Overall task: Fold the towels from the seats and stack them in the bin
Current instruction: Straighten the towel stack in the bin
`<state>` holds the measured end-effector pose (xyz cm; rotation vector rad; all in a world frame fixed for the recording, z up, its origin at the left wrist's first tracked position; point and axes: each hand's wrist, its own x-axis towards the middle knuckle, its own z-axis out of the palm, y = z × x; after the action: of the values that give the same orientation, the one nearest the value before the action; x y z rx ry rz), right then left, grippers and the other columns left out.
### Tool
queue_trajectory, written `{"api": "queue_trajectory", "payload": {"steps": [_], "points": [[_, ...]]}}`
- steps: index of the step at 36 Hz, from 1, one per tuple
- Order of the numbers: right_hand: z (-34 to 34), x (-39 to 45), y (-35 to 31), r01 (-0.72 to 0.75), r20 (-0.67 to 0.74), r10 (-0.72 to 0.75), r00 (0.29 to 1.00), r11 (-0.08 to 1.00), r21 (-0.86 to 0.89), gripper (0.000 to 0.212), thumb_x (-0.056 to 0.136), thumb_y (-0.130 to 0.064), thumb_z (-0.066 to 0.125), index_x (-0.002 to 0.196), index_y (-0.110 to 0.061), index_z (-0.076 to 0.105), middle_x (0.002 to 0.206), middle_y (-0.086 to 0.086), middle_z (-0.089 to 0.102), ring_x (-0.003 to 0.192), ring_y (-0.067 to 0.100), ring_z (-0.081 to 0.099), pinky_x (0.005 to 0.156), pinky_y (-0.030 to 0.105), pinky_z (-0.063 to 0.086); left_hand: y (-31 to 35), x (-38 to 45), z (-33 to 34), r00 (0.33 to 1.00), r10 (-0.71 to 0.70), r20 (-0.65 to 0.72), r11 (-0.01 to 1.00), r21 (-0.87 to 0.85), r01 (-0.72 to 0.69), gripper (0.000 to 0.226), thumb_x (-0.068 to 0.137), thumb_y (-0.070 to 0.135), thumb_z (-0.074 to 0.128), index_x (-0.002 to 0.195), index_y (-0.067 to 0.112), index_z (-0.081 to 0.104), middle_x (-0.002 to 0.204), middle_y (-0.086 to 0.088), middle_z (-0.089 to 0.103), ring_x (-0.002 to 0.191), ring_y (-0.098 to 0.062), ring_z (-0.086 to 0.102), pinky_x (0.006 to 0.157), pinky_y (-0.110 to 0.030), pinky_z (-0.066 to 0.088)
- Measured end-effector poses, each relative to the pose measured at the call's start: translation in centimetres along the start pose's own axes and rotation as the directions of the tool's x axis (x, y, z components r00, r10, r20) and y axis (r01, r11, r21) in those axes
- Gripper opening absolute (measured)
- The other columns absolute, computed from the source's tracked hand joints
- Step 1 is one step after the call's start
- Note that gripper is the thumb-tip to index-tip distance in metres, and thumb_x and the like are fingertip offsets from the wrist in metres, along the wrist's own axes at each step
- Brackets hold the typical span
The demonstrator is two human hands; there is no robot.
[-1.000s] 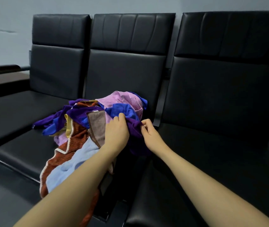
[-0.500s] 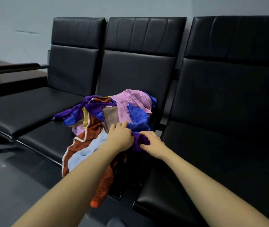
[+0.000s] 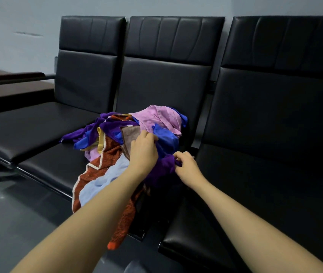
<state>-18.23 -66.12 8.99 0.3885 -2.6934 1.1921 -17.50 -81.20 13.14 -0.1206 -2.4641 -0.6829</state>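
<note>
A heap of towels lies on the middle black seat (image 3: 54,166): a pink towel (image 3: 156,117) on top, a blue towel (image 3: 166,140), a brown towel (image 3: 130,134), a rust-orange towel (image 3: 95,174) and a light blue towel (image 3: 101,182) hanging over the front edge. A purple towel (image 3: 159,170) stretches between my hands. My left hand (image 3: 143,152) grips its upper part against the heap. My right hand (image 3: 186,166) pinches its right end just above the gap between the seats. No bin is in view.
Three joined black padded seats stand against a grey wall. The left seat (image 3: 28,127) and the right seat (image 3: 265,190) carry nothing. A dark wooden surface (image 3: 9,83) lies at the far left. Grey floor (image 3: 9,223) spreads in front.
Both hands have drawn back toward me and lower, taking the purple towel out of the heap. The view has shifted back, showing more of the left seat and floor.
</note>
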Motion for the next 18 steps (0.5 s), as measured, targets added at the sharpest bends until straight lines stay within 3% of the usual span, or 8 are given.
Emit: {"api": "queue_trajectory", "payload": {"steps": [2,4,7,11,15,18], "points": [[0.2,-0.1,-0.6,0.012,-0.044,-0.009,0.999,0.998,0.063,0.017,0.084,0.003,0.056,0.096,-0.008,0.061,0.097,0.002,0.042,0.08,0.011,0.047,0.063,0.003,0.035,0.0,0.0,-0.2,0.997,0.014,-0.08,0.991,-0.134,-0.025,0.028,0.091,-0.002,0.046,0.114,0.002,0.061,0.115,-0.015,0.054,0.108,-0.032,0.052,0.09,-0.04,0.042],[0.1,-0.3,-1.3,0.029,-0.126,-0.011,0.992,0.989,0.142,0.017,0.082,0.008,0.055,0.092,-0.006,0.059,0.096,0.004,0.043,0.074,0.002,0.044,0.064,0.004,0.036,0.0,0.0,-0.5,0.993,0.053,-0.109,0.977,-0.199,-0.074,0.029,0.089,-0.007,0.046,0.113,-0.002,0.06,0.113,-0.016,0.054,0.108,-0.03,0.05,0.088,-0.025,0.038],[-0.7,-0.1,-2.0,0.007,-0.224,0.044,0.974,0.975,0.221,0.025,0.079,0.011,0.05,0.089,-0.011,0.056,0.097,0.008,0.05,0.078,0.011,0.048,0.066,0.009,0.035,0.7,0.3,-1.0,0.986,0.125,-0.111,0.965,-0.219,-0.147,0.035,0.086,-0.012,0.046,0.118,-0.003,0.057,0.115,-0.018,0.053,0.109,-0.029,0.049,0.085,-0.012,0.028],[-3.1,-0.4,-2.7,-0.012,-0.239,0.09,0.967,0.951,0.308,0.025,0.081,0.009,0.05,0.093,-0.012,0.057,0.098,0.005,0.059,0.087,0.02,0.058,0.078,0.034,0.05,2.9,1.1,-1.6,0.975,0.216,-0.05,0.95,-0.222,-0.221,0.036,0.085,-0.012,0.049,0.118,-0.001,0.058,0.114,-0.018,0.054,0.105,-0.03,0.053,0.083,-0.014,0.031],[-6.2,-1.7,-3.2,0.014,-0.234,0.075,0.969,0.934,0.358,0.026,0.084,0.009,0.052,0.09,-0.015,0.058,0.091,0.003,0.064,0.084,0.015,0.059,0.076,0.031,0.049,6.3,1.5,-2.0,0.932,0.362,-0.009,0.909,-0.219,-0.355,0.028,0.087,-0.008,0.049,0.109,0.0,0.065,0.106,-0.016,0.057,0.095,-0.031,0.057,0.081,-0.031,0.044],[-8.8,-3.0,-2.9,0.013,-0.303,0.079,0.95,0.956,0.292,0.019,0.083,0.009,0.053,0.079,-0.01,0.049,0.074,0.005,0.053,0.07,0.014,0.048,0.064,0.028,0.042,9.1,1.5,-1.9,0.908,0.417,-0.03,0.881,-0.232,-0.412,0.023,0.089,-0.002,0.052,0.103,0.006,0.068,0.105,-0.009,0.062,0.092,-0.03,0.061,0.078,-0.043,0.05]]}}
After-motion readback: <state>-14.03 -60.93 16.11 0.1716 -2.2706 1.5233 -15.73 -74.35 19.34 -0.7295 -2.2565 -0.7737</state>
